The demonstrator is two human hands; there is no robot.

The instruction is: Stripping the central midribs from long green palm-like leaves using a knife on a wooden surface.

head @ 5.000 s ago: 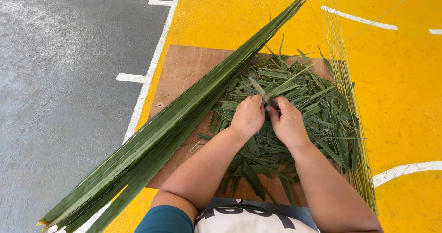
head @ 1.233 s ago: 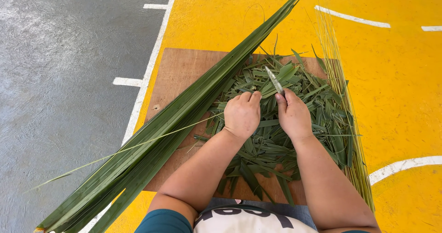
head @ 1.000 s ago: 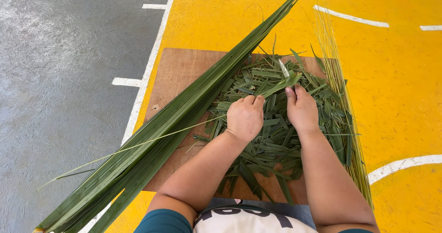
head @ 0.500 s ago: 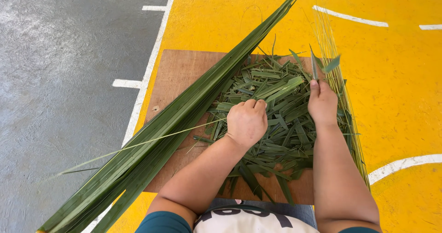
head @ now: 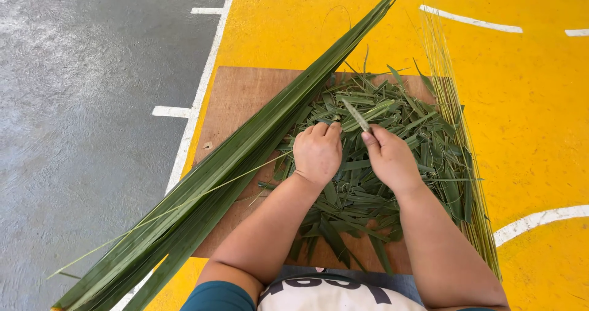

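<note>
A painted floor fills the view – yellow with white lines on the right, grey on the left – and a brown wooden board (head: 239, 102) lies on it in front of the person. A long bundle of uncut palm leaves (head: 245, 151) runs diagonally across the board's left side, and a pile of stripped green leaf pieces (head: 392, 163) covers the rest. Along the right edge lies a sheaf of thin pale midribs (head: 454, 114) (bare of leaf).

The left hand (head: 317, 153) is closed into a loose fist, apparently pinching one end of a thin rib that trails off to the lower left. The right hand (head: 389, 160) grips a narrow knife blade (head: 356, 114), its tip pointing up and away over the pile.

This looks like the stripping step, blade about to meet leaf. The next move probably calls for holding the strand taut and drawing the blade closely along the rib – fingers kept clear.
</note>
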